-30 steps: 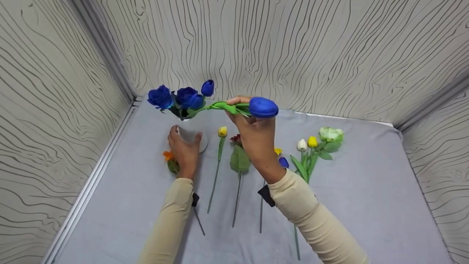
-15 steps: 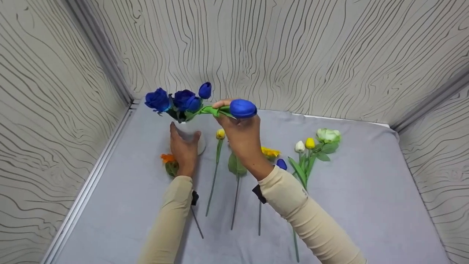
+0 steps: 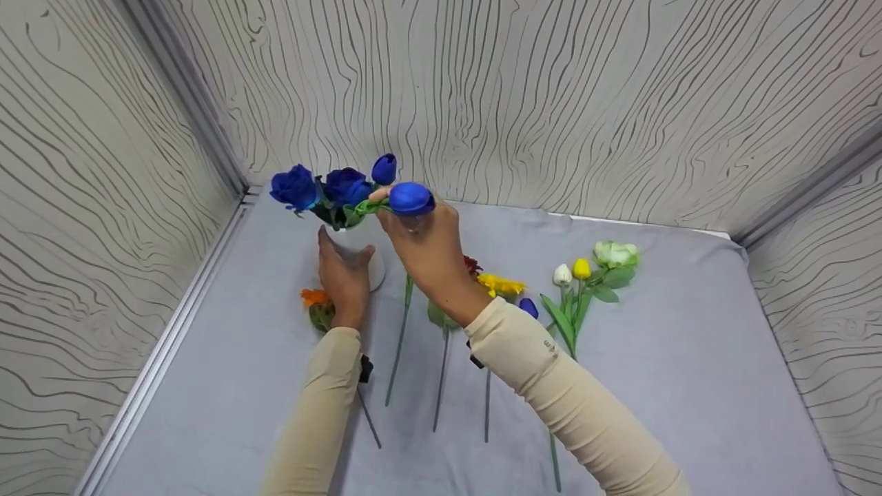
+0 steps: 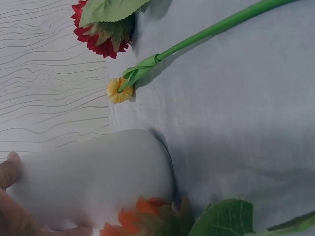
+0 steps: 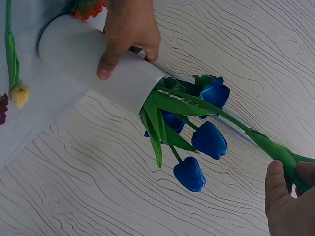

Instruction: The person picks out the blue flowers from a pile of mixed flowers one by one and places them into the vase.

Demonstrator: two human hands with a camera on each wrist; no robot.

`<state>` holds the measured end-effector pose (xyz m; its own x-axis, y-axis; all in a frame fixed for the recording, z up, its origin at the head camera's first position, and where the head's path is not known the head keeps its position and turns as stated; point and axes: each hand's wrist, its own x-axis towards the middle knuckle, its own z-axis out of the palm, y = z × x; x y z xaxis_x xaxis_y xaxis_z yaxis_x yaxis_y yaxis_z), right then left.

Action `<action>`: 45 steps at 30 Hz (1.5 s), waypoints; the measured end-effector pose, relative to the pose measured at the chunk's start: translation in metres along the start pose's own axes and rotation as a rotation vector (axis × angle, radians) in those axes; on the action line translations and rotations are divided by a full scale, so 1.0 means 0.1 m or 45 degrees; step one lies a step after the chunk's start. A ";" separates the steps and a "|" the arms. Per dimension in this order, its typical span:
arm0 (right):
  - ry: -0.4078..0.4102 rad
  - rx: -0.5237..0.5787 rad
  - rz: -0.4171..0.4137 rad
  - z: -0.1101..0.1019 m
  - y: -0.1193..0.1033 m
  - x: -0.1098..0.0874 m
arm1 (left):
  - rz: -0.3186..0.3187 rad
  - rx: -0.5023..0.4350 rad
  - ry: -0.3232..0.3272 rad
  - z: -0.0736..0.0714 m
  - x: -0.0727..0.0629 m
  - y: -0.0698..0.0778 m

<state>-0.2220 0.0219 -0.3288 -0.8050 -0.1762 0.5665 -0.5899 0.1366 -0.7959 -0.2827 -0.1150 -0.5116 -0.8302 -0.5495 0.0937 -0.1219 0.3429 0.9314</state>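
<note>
My left hand [image 3: 346,284] grips a white cylindrical vase [image 5: 88,59] round its side, thumb and fingers on opposite sides. Blue roses [image 3: 295,187] and blue tulips [image 5: 209,140] with green leaves stick out of its mouth. With thumb and fingers, my right hand [image 3: 431,249] pinches the green stem of another blue tulip [image 3: 411,198], just below the bloom. In the right wrist view that stem [image 5: 231,119] slants to the vase's mouth, where its lower end is hidden among leaves.
An orange flower [image 3: 315,297] lies beside the vase. Rightward lie a yellow tulip [image 4: 119,91], a red flower [image 4: 106,39], a yellow flower [image 3: 501,285], a blue tulip [image 3: 528,307], and a white tulip [image 3: 562,275] near a pale green bloom [image 3: 615,254]. Patterned walls [image 3: 482,103] enclose the table.
My right hand has moved left toward the vase with the blue tulip, whose bloom is now close to the other blue flowers. My left hand stays on the vase.
</note>
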 end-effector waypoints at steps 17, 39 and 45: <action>-0.089 -0.363 0.054 0.29 0.22 0.18 | 0.082 -0.101 0.019 0.00 -0.03 -0.03; -0.087 -0.799 0.219 0.49 0.58 0.32 | 0.102 -0.030 0.030 0.00 0.00 -0.04; -0.056 -0.820 0.337 0.60 0.78 0.25 | 0.112 0.002 0.041 0.01 -0.03 -0.05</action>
<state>-0.2847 -0.0307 -0.3896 -0.9316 -0.0950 0.3509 -0.3052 0.7287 -0.6130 -0.2805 -0.1140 -0.5168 -0.8200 -0.5411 0.1866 -0.0500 0.3925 0.9184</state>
